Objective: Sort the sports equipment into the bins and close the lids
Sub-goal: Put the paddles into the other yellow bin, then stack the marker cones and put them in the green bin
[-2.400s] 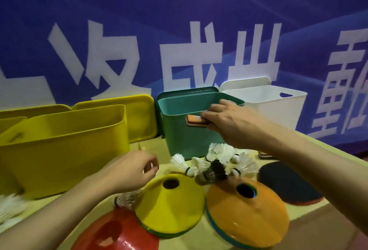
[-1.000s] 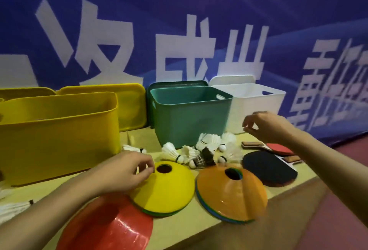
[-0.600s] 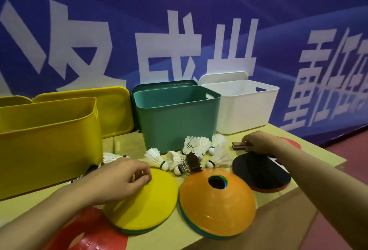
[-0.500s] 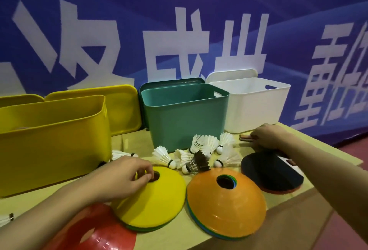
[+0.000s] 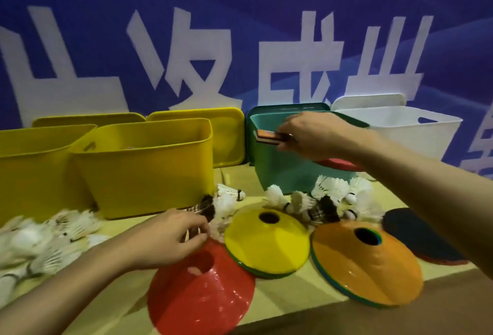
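while the bins are standing in a row along the back of the table, the sorting is looking only partly done, and no lid is on yet. the two yellow bins are sitting at the left with yellow lids leaning behind them, the green bin is standing mid-table and the white bin is just beside it on the right. the right hand is clenching the handles of a pair of table tennis paddles, holding them level across the green bin's front rim, with a red blade showing under the wrist. so the step in hand is likely dropping paddles into that bin; the next move is calling for tipping them past the rim and letting go inside (the opening looks roomy enough). the left hand is pinching a dark shuttlecock just beside the red cone, near the closer yellow bin. the yellow cone stack and orange cone stack are crowding the front edge, loose white shuttlecocks are lying between them and the green bin, and another paddle is resting at the right, partly under the forearm. open room for moving is mostly above the bins.
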`<state>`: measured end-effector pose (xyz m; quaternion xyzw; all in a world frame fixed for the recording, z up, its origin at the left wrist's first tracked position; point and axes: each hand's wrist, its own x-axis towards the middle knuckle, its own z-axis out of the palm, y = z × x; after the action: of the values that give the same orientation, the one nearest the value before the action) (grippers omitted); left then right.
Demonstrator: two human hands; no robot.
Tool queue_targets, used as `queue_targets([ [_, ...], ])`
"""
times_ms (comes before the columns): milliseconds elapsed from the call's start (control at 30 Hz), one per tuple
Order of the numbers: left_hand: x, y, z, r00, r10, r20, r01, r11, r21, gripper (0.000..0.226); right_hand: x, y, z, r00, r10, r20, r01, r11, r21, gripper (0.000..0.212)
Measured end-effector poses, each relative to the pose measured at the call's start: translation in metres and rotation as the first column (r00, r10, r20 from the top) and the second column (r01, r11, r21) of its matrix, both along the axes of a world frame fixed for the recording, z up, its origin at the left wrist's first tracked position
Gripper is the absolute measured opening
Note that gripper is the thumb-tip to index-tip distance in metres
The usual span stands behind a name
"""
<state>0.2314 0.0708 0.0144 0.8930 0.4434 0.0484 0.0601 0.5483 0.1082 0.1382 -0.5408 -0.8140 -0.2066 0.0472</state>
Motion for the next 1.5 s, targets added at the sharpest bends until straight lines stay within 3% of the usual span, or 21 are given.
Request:
queue_targets([
  [267,-0.110,-0.051,0.000,0.981,0.192,0.036,-0.189,0.979,-0.071,0.015,-0.191,0.047,0.012,0.959,0.272,0.074,-0.276,0.960,0.044,0.035],
  [433,-0.151,-0.064,0.000,0.954,0.296,0.050,-0.291,0.953,-0.084,0.020,-0.267,0.085,0.026,0.949,0.306,0.068,-0.311,0.948,0.070,0.034],
  [600,-0.161,-0.058,0.002,0.947,0.317,0.062,-0.313,0.948,-0.067,0.020,-0.300,0.124,0.005,0.955,0.270,0.120,-0.268,0.963,-0.034,0.033],
  [733,-0.152,-0.050,-0.007,0.960,0.274,0.064,-0.268,0.960,-0.085,0.022,-0.288,0.133,-0.005,0.949,0.314,0.015,-0.313,0.949,-0.029,0.042],
  [967,-0.097,-0.033,-0.022,0.986,0.135,0.098,-0.118,0.979,-0.167,0.032,-0.182,0.060,-0.017,0.900,0.435,-0.036,-0.425,0.892,0.152,0.018],
  [1100,-0.055,-0.020,-0.020,0.997,-0.019,0.073,0.032,0.982,-0.184,0.045,-0.103,0.019,-0.043,0.947,0.321,-0.010,-0.321,0.947,0.022,0.022],
  [1267,-0.024,-0.009,-0.018,0.990,-0.101,-0.101,0.083,0.983,-0.164,0.045,-0.037,-0.012,-0.077,0.992,0.125,0.016,-0.116,0.953,-0.279,0.044],
  [1400,-0.024,-0.002,-0.015,0.989,-0.117,-0.086,0.104,0.984,-0.143,0.029,-0.022,-0.024,-0.114,0.996,0.084,0.035,-0.059,0.887,-0.459,0.062],
  [1500,-0.030,0.000,-0.004,0.993,-0.119,0.008,0.119,0.983,-0.140,0.022,-0.025,-0.028,-0.134,0.997,0.073,0.013,-0.057,0.861,-0.505,0.060],
])
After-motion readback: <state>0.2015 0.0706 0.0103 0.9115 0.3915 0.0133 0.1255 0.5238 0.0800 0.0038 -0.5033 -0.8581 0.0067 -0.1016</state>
